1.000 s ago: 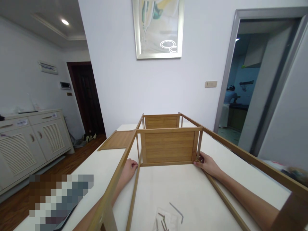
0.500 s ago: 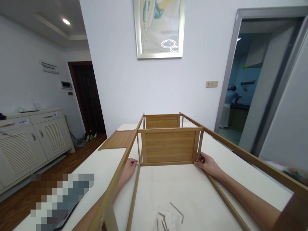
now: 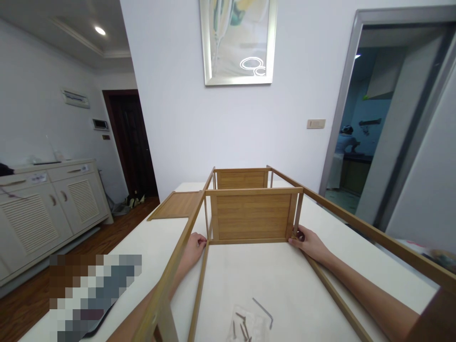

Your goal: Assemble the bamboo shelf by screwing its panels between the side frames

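A wooden shelf frame (image 3: 255, 191) lies on its side on the white table, with one slatless panel (image 3: 252, 216) standing upright across its middle. At the panel's lower left corner, my left hand (image 3: 195, 248) is closed in a pinch against the outer side of the lower rail. Whatever sits between those fingertips is too small to make out. My right hand (image 3: 309, 243) wraps round the lower right corner, its thumb on the inner side where panel and rail meet. A second panel (image 3: 242, 179) stands farther back in the frame.
On the tabletop (image 3: 285, 280) within the frame lie an L-shaped hex key (image 3: 263, 313) and a clear bag with several screws (image 3: 243, 327). A loose wooden panel (image 3: 176, 205) rests to the left. A blurred-out flat object (image 3: 103, 294) occupies the left edge. Beyond the doorway is a person (image 3: 345, 142).
My left hand has moved slightly right, bringing its pinched fingertips up to the rail at the corner. My right hand keeps its grip. The view has shifted a little.
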`<state>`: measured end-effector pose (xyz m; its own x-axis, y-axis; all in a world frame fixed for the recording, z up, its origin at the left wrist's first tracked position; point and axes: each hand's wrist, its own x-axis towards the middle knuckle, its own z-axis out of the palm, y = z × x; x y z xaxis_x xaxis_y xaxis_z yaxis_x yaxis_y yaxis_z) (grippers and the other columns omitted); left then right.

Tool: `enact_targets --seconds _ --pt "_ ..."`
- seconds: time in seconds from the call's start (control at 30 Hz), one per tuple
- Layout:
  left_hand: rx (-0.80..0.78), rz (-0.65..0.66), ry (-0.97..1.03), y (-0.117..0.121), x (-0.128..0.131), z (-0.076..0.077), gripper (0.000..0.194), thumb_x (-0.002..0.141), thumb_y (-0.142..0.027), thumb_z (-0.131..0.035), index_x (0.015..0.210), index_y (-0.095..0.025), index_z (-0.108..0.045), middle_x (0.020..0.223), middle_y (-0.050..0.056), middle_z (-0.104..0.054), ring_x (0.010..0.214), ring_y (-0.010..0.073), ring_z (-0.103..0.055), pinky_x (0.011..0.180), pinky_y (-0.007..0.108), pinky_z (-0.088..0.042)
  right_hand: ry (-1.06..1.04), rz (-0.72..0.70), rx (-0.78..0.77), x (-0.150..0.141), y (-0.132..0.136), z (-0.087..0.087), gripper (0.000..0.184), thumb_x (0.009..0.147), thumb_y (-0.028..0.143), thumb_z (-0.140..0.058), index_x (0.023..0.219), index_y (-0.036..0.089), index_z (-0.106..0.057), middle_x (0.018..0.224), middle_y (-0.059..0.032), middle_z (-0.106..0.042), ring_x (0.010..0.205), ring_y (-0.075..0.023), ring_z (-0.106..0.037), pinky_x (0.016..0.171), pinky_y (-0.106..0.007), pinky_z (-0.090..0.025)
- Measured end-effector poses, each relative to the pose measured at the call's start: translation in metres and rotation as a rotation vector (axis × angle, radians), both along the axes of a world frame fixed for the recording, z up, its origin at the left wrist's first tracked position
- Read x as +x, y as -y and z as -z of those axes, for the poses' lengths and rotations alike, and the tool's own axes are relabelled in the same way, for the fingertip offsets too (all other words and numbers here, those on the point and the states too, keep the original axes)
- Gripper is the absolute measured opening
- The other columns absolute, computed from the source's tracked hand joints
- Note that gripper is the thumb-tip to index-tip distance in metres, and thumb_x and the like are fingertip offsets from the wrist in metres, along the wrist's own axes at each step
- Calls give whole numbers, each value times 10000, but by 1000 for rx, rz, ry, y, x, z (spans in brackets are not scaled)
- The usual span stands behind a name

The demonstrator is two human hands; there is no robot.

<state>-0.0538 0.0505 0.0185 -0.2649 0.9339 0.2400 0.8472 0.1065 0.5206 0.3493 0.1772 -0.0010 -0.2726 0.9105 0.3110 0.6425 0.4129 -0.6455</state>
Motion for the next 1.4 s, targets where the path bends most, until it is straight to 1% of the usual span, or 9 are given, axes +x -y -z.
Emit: enact_targets --seconds 0.27,0.4,0.6,0.8,0.9,1.0,1.17,1.27,1.4 --pt "2 -16 30 -1 0 2 186 788 -86 -549 809 -150 -722 874 59 -717 820 182 -633 735 261 -434 -17 -1 -10 1 -2 1 378 677 454 -619 968 212 -618 813 -22 -661 761 -227 -584 716 -336 -448" --pt "18 -16 16 -2 -2 3 234 863 -165 -492 889 -136 -722 938 84 -707 873 195 -628 802 277 -429 -30 -10 -9 1 -2 1 384 671 452 -628 971 212 -627 834 -26 -671 770 -227 -586 717 -332 -450" --pt "14 4 -32 -1 -1 2 269 851 -142 -473 751 -135 -722 857 97 -686 864 209 -623 794 281 -413 -18 -22 -1 2 -4 3 363 690 423 -619 973 195 -614 849 -35 -669 785 -225 -588 720 -322 -448" --pt "15 -2 -19 -2 -1 4 226 830 -112 -497 756 -145 -708 856 83 -701 846 198 -631 754 275 -424 -38 -21 -16 2 -4 4 393 692 433 -635 1009 202 -618 870 -36 -679 796 -227 -596 725 -320 -450" --pt "21 -6 0 -3 -2 6 189 809 -89 -520 777 -148 -696 859 71 -709 822 186 -631 727 265 -429 -42 -23 -18 2 -5 5 385 689 429 -637 1000 201 -621 875 -40 -681 797 -228 -598 722 -321 -453" --pt "27 -3 24 -5 -4 11 173 786 -74 -529 775 -155 -682 790 45 -708 765 174 -633 697 257 -435 -46 -17 -15 2 -5 6 388 684 419 -638 1002 197 -624 861 -38 -677 784 -224 -595 719 -321 -450" --pt "70 22 63 -9 -14 22 182 817 -157 -507 898 -164 -670 824 27 -721 774 170 -657 728 257 -464 -53 -2 2 2 -4 8 374 678 375 -638 1007 195 -630 834 -23 -666 770 -210 -588 716 -312 -449" --pt "88 26 47 -12 -22 29 245 848 -249 -475 951 -157 -677 878 56 -723 819 199 -659 761 286 -468 -57 3 8 2 -3 8 359 662 323 -644 997 195 -631 835 -20 -664 775 -202 -585 714 -301 -449" --pt "89 47 -30 -17 -28 34 291 841 -309 -470 836 -166 -723 923 109 -711 934 271 -622 857 356 -427 -64 -2 7 2 -2 8 349 663 304 -629 994 194 -630 833 -14 -659 759 -191 -579 705 -295 -448"
